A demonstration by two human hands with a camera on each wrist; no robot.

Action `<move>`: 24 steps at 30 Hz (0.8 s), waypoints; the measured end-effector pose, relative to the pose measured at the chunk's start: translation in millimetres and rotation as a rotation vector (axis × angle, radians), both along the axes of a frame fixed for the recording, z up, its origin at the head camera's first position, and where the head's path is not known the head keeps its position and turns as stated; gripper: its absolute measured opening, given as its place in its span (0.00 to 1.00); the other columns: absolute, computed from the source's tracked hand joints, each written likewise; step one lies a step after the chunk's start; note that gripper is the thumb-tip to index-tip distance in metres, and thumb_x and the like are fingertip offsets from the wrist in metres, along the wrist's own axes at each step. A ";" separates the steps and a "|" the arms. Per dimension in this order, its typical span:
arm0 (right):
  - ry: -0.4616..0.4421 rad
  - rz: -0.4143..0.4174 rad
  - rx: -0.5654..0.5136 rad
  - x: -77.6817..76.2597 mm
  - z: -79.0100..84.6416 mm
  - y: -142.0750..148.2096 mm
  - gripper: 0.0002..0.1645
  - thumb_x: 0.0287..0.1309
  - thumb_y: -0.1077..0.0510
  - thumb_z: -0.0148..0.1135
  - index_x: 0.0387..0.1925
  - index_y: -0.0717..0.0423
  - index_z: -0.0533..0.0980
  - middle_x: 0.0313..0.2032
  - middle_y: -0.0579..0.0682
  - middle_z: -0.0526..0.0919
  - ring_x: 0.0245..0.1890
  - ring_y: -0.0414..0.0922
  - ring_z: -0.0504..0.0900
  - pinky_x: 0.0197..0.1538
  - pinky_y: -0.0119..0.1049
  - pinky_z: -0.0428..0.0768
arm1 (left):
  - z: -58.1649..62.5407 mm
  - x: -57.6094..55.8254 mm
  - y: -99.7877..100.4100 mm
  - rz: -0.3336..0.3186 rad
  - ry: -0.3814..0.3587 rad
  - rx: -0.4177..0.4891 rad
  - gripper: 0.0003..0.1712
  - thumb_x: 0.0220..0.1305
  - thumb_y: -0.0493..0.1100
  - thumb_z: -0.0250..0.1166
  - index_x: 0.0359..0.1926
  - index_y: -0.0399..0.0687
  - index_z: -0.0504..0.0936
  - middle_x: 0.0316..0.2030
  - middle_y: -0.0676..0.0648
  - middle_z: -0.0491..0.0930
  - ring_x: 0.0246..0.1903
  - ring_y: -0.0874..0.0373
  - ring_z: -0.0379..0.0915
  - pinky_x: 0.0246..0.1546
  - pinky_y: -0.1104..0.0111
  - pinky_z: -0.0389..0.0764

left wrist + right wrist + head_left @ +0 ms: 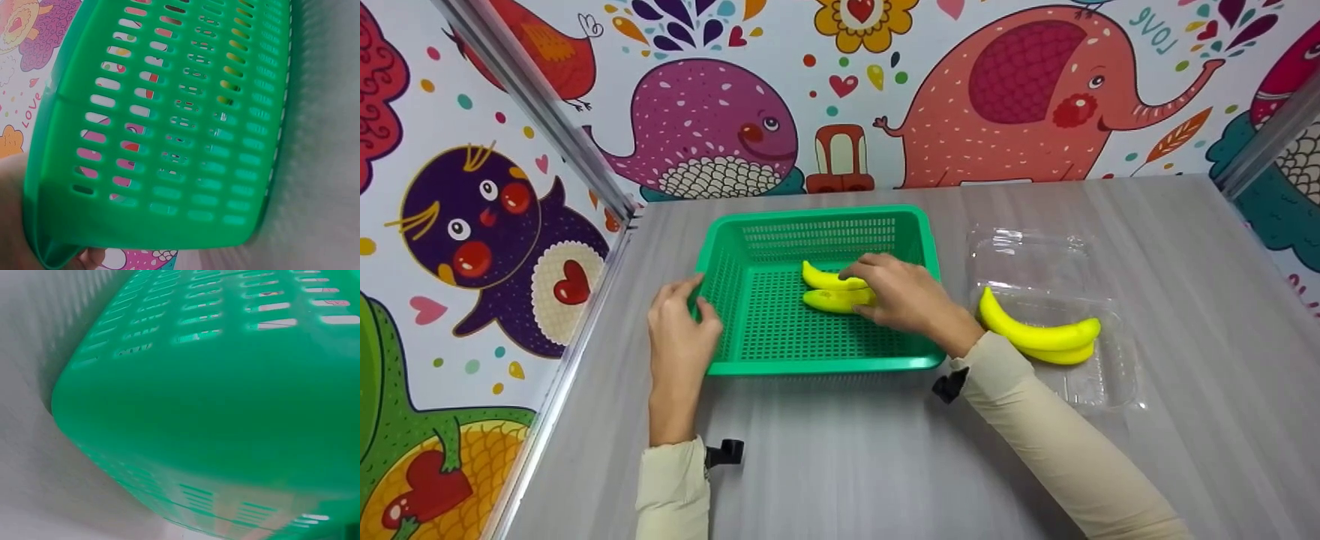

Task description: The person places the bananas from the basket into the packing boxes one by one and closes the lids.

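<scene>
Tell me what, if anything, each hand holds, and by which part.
The left hand holds the green basket by its left rim; the right hand holds two yellow bananas by their right ends.

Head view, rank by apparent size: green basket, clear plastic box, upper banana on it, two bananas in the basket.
1. Green basket
2. Clear plastic box
3. Upper banana
Unranked: the basket's rear banana and front banana; the right hand partly covers both.
</scene>
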State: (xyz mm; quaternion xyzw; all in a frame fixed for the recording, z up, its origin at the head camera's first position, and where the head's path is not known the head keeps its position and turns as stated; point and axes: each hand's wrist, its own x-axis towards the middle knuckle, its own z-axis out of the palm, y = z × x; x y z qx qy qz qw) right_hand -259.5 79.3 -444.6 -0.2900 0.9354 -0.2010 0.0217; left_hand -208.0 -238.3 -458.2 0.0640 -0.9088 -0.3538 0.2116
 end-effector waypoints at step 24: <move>0.032 -0.019 0.202 1.0 -6.2 -4.3 0.25 0.65 0.54 0.77 0.62 0.49 0.86 0.57 0.51 0.88 0.51 0.51 0.86 0.52 0.51 0.90 | 0.2 0.7 0.4 -0.003 0.016 0.009 0.23 0.74 0.30 0.58 0.67 0.33 0.83 0.60 0.29 0.83 0.64 0.33 0.79 0.64 0.41 0.83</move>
